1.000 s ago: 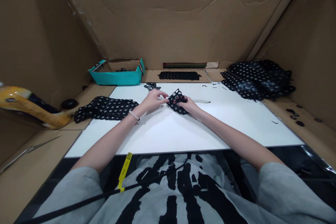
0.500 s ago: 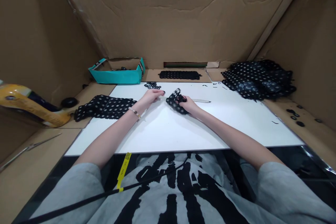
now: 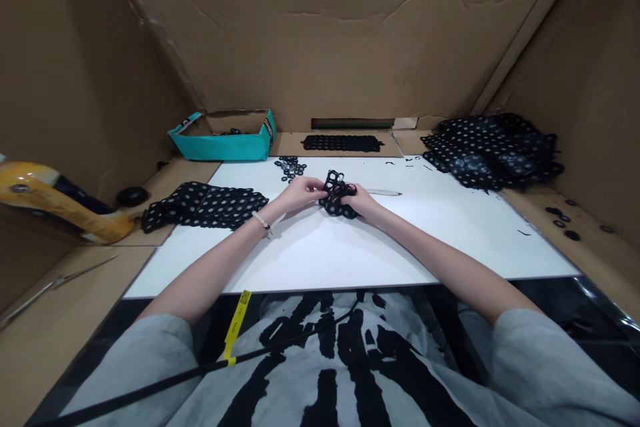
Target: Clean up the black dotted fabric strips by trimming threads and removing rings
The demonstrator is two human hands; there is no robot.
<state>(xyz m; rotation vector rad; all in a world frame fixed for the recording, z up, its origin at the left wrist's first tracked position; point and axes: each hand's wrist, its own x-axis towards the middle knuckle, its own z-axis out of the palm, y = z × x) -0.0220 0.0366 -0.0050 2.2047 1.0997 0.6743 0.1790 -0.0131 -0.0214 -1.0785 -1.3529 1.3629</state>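
The black openwork piece point(image 3: 341, 210) is bunched between my two hands, over the middle of the white board point(image 3: 300, 260), with a few loops standing up along its top. My right hand point(image 3: 361, 201) grips it from the right, fingers curled into the folds and closed on the material. My left hand point(image 3: 302, 193) is at its left edge, thumb and fingertips only narrowly parted; whether they pinch a bit of it or merely touch it, I cannot tell.

To do this well, I'd say my right grip wants to be firm but light, so the loops aren't squashed, while my left fingertips deal with one small spot at a time. Spreading the bunch a little should help, since black folds over black are hard to read.

Just behind my left hand lies a cluster of small rings point(image 3: 290, 165), easily scattered, so my knuckles had better keep low. A pen point(image 3: 385, 193) lies just past my right hand, a spotted sheet point(image 3: 210, 205) beside my left wrist, and a spotted heap point(image 3: 493, 153) well apart at far right
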